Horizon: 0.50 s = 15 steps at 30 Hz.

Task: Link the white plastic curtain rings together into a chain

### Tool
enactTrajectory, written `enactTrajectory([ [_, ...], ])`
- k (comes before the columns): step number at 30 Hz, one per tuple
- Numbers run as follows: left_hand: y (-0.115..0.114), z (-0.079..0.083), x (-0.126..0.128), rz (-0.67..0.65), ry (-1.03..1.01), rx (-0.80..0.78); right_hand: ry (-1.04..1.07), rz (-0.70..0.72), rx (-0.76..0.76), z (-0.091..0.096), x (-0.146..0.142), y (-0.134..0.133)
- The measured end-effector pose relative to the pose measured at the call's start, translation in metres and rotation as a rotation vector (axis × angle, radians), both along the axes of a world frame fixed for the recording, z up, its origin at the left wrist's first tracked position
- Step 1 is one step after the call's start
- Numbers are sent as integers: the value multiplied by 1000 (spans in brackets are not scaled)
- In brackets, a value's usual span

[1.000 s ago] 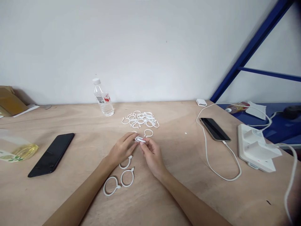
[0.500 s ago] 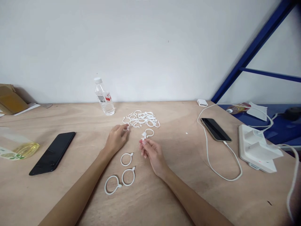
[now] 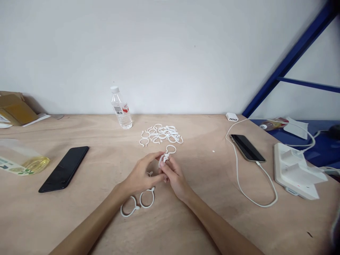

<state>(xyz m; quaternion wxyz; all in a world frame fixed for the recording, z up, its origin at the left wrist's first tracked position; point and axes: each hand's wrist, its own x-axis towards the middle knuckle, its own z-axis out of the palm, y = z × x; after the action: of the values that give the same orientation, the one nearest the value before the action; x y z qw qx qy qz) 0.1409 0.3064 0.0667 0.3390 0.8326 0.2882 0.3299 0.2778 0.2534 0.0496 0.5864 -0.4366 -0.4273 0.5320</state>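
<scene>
**Plywood bench: two hands closed on one ring**

The plywood bench (image 3: 202, 202) runs along a white wall, with a blue steel frame (image 3: 292, 63) at the right. Both hands meet low over it, the left hand (image 3: 140, 176) and right hand (image 3: 174, 178) holding a white ring (image 3: 165, 158) just in front of a loose pile of rings (image 3: 160, 134). The ring's loop stands free above the fingers. Fingers of both hands are closed on its clasp end, though they hide exactly how it is gripped.

Two loose rings (image 3: 147, 199) lie just below the left hand. The thin plastic looks springy: a slipping pinch could flick the ring away, and a knock from either hand could scatter the pile toward the black phone (image 3: 63, 169).
</scene>
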Motion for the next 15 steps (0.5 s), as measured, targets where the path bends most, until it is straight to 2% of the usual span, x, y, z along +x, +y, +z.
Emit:
enactTrajectory([
  [4,1,1,0,88,-22,-60,6,18,-11,2,-2,-2],
  [8,1,5,-2,114,21,-72,85,-66,-13,3,-2,-1],
  [12,-2,9,-1,92,70,-18,46,-147,21,2,-1,2],
  [15,-4,12,-1,55,89,-48,0,-173,30,0,1,3],
])
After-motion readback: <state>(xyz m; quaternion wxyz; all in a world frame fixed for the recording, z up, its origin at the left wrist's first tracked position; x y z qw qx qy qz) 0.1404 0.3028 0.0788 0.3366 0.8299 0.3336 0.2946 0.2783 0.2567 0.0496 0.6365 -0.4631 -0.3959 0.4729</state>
